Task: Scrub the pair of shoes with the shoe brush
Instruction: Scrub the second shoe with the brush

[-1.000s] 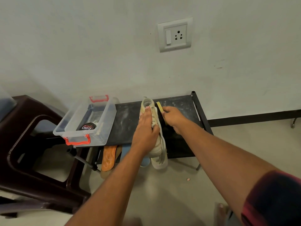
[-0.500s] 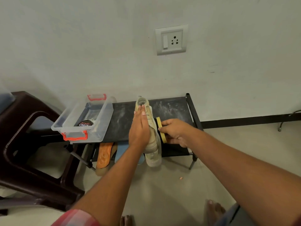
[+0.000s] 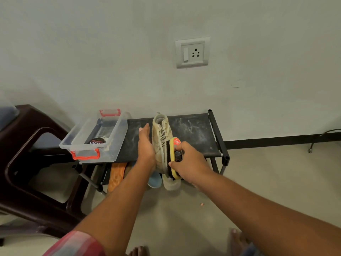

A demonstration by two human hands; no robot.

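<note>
Left hand (image 3: 146,146) flat and open against shoe (image 3: 162,143) on the rack (image 3: 195,133), right hand (image 3: 190,163) gripping brush (image 3: 175,157), bristles on the laced side. Suggest short strokes along the upper while bracing. Clear bin (image 3: 96,137) holds a polish tin (image 3: 96,140); second shoe not identifiable

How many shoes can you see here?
1 for sure: the beige shoe on the black rack, steadied by the left hand while the right hand brushes it. Orange, blue and pale shapes below may be footwear, partly hidden.
</note>
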